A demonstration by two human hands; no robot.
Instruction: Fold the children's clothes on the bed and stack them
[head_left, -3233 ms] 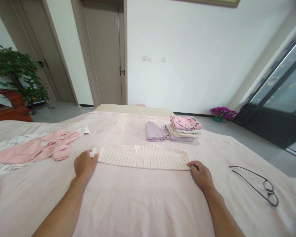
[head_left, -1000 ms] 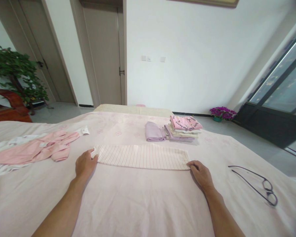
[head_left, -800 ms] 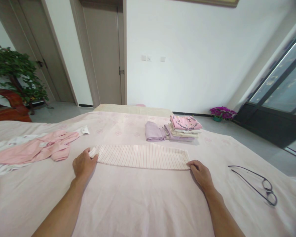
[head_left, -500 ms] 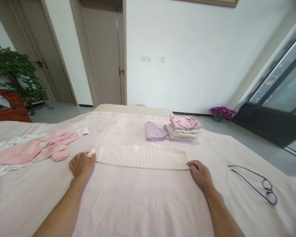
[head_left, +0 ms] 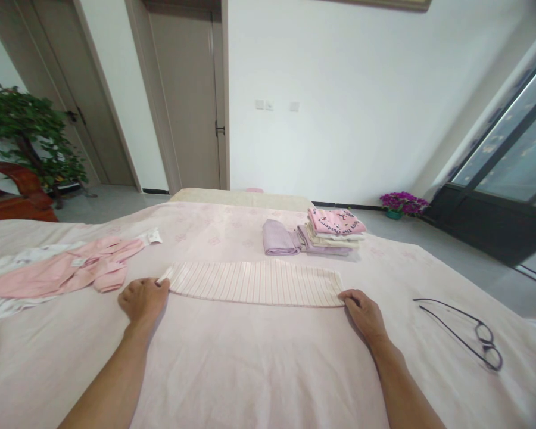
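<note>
Between left grip [head_left: 143, 300] and right grip [head_left: 366, 316] lies striped cloth [head_left: 256, 284].

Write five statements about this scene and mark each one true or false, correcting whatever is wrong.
1. The right hand touches the near right corner of the striped cloth. True.
2. The left hand rests on the folded pile. False: it is at the left end of the striped cloth.
3. The top piece of the folded pile is pink with dark lettering. True.
4. The glasses lie to the left of the left hand. False: they lie to the right of the right hand.
5. The pink shirt lies to the left of the striped cloth. True.
</note>
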